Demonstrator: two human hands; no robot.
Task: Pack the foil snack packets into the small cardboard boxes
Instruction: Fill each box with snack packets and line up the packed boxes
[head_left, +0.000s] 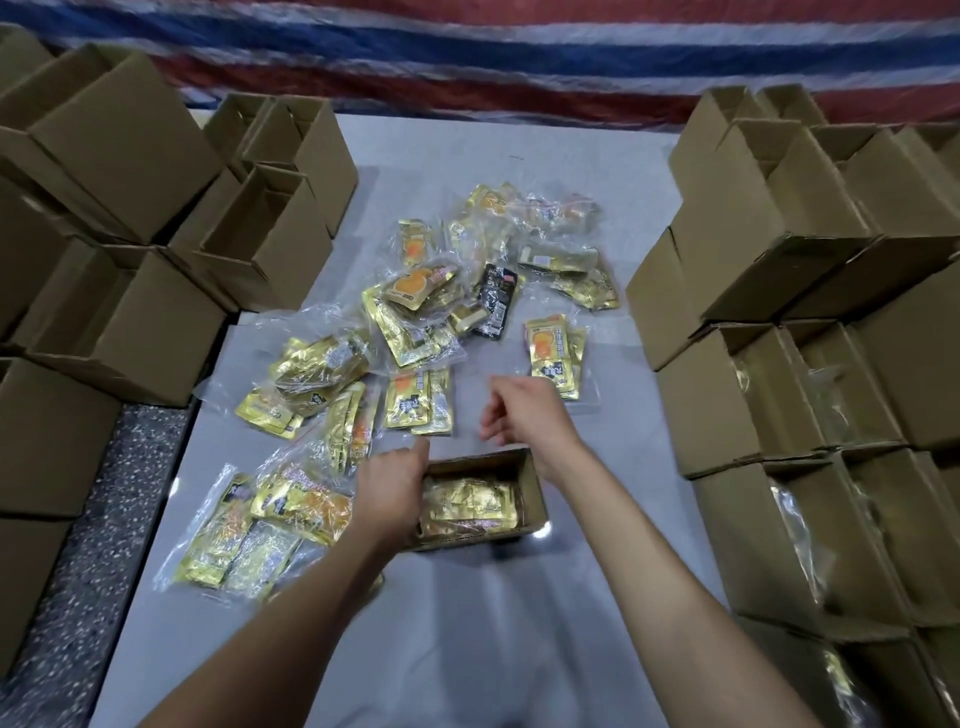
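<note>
A small open cardboard box sits in front of me on the white table, with gold foil snack packets lying flat inside it. My left hand rests on the box's left rim, its fingers over the edge. Just beyond the box's far right corner my right hand hovers with loosely curled fingers and holds nothing. Several clear bags of gold packets lie scattered across the table beyond and left of the box. One black packet lies among them.
Stacks of empty open cardboard boxes stand on the left. Boxes on the right are stacked high, some with packets showing inside. A striped tarp hangs behind. Speckled floor shows at the table's left edge.
</note>
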